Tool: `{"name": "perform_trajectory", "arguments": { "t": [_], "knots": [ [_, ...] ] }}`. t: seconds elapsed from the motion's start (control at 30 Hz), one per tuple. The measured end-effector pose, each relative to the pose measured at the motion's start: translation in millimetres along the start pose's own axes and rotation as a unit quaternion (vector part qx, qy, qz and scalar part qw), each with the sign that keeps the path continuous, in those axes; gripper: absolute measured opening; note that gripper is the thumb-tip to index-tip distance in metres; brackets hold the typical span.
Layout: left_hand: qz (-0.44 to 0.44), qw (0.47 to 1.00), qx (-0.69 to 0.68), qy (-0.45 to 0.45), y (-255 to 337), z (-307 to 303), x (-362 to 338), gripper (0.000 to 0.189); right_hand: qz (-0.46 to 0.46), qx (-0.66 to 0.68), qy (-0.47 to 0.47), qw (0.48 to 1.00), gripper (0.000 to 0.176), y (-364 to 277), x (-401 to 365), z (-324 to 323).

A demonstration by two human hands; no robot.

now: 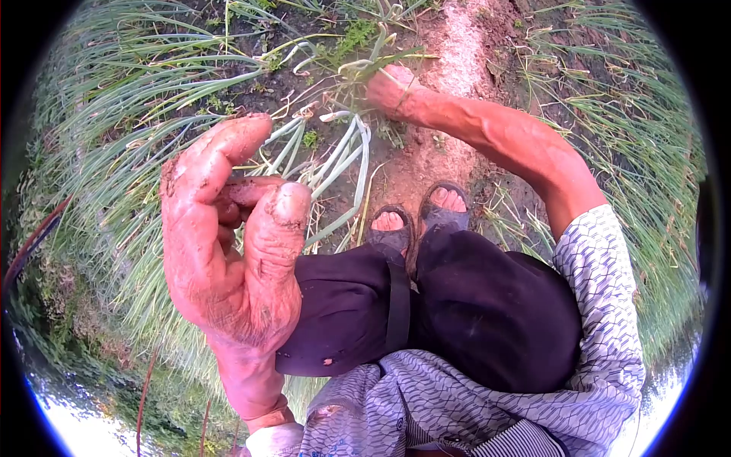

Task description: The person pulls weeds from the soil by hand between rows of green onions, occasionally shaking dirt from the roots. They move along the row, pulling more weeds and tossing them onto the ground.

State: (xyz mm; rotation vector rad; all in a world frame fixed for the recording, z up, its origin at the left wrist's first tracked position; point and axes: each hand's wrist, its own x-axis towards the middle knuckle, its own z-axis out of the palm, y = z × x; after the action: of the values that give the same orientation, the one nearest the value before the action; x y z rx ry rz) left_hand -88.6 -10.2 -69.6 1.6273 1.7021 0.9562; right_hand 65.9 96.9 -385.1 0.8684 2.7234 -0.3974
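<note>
My left hand (236, 236) is raised close to the camera, soiled with mud. Its fingers are curled, with a gap between the thumb and index fingertip, and nothing shows between them. Farther down, my right hand (392, 87) reaches in among the onion plants at the edge of a bare strip of soil. It is closed at a tuft of green stalks (354, 76); its fingertips are hidden by the hand and the leaves. Several long onion leaves (358, 156) bend down just below that tuft.
Dense rows of onion plants (145, 137) cover the left, and more onion plants (624, 99) grow on the right. Between them runs a reddish dirt path (457, 46). My sandalled feet (445, 206) stand on it, under bent knees in dark trousers (495, 312).
</note>
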Motion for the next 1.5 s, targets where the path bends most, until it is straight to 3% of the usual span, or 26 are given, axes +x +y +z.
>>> {"name": "perform_trajectory", "arguments": {
  "t": [0.07, 0.33, 0.37, 0.53, 0.6, 0.73, 0.77, 0.83, 0.87, 0.9, 1.0, 1.07, 1.13, 1.17, 1.2, 1.27, 1.3, 1.33, 1.4, 1.5],
  "knots": [
    [-0.002, 1.0, -0.011, 0.01, 1, 1, -1, 0.044, 0.01, 0.014, -0.016, 1.0, 0.015, 3, 4, 2],
    [0.019, 0.998, -0.063, 0.01, 9, 10, 1, 0.046, -0.033, 0.003, 0.124, 0.992, 0.013, -1, -2, -2],
    [0.022, 0.998, -0.059, 0.011, 10, 13, 1, 0.046, -0.022, 0.011, 0.003, 1.0, 0.012, -3, -4, -18],
    [0.031, 0.999, 0.019, -0.007, 3, 7, 5, 0.042, 0.006, -0.033, -0.037, 0.999, 0.012, -1, 3, -29],
    [-0.018, 1.0, 0.021, 0.006, 4, 5, 3, 0.041, 0.028, -0.043, -0.064, 0.997, 0.015, -7, 0, -28],
    [-0.02, 0.999, -0.024, 0.04, 6, 3, -5, 0.043, 0.032, 0.017, -0.068, 0.997, 0.017, 2, -8, -27],
    [-0.001, 0.998, -0.029, 0.048, 4, 3, -5, 0.044, 0.07, 0.031, -0.097, 0.992, 0.02, 3, -7, -28],
    [0.016, 0.998, -0.04, 0.045, 5, -1, -6, 0.046, 0.032, 0.018, -0.178, 0.983, 0.02, 1, -24, -42],
    [0.017, 0.998, -0.05, 0.04, 7, 0, -6, 0.048, 0.072, 0.098, -0.181, 0.976, 0.021, 3, -35, -42],
    [0.018, 0.997, -0.06, 0.034, 8, 0, -5, 0.051, 0.113, 0.177, -0.178, 0.961, 0.022, 5, -47, -41],
    [0.015, 0.997, -0.077, 0.002, 19, 0, -2, 0.056, 0.089, 0.321, 0.009, 0.943, 0.023, 35, -56, -6],
    [0.019, 0.996, -0.081, -0.016, 24, 3, 1, 0.057, 0.128, 0.334, 0.028, 0.933, 0.023, 17, -52, -19],
    [0.028, 0.996, -0.082, -0.005, 19, 8, 2, 0.053, 0.09, 0.352, 0.111, 0.925, 0.022, 12, -35, 6],
    [0.02, 0.996, -0.083, 0.004, 16, 10, 2, 0.05, 0.14, 0.288, 0.091, 0.943, 0.031, 4, -23, 8],
    [0.009, 0.996, -0.083, 0.01, 14, 11, 2, 0.047, 0.119, 0.221, 0.077, 0.965, 0.032, 3, 1, 35],
    [-0.015, 0.996, -0.081, 0.023, 12, 12, 3, 0.042, 0.152, 0.301, 0.111, 0.935, 0.025, -5, 15, 32],
    [-0.012, 0.996, -0.08, 0.026, 11, 11, 3, 0.041, 0.196, 0.307, 0.078, 0.928, 0.031, -8, 17, 30],
    [-0.01, 0.996, -0.079, 0.029, 9, 10, 3, 0.041, 0.202, 0.397, 0.131, 0.886, 0.036, -12, 20, 37],
    [-0.017, 0.995, -0.093, 0.034, 10, 8, 3, 0.04, 0.109, 0.309, 0.14, 0.934, 0.032, -6, 28, 33],
    [-0.036, 0.991, -0.124, 0.04, 12, 7, 3, 0.039, 0.144, 0.32, 0.083, 0.933, 0.024, -6, 34, 17]
  ]
}}
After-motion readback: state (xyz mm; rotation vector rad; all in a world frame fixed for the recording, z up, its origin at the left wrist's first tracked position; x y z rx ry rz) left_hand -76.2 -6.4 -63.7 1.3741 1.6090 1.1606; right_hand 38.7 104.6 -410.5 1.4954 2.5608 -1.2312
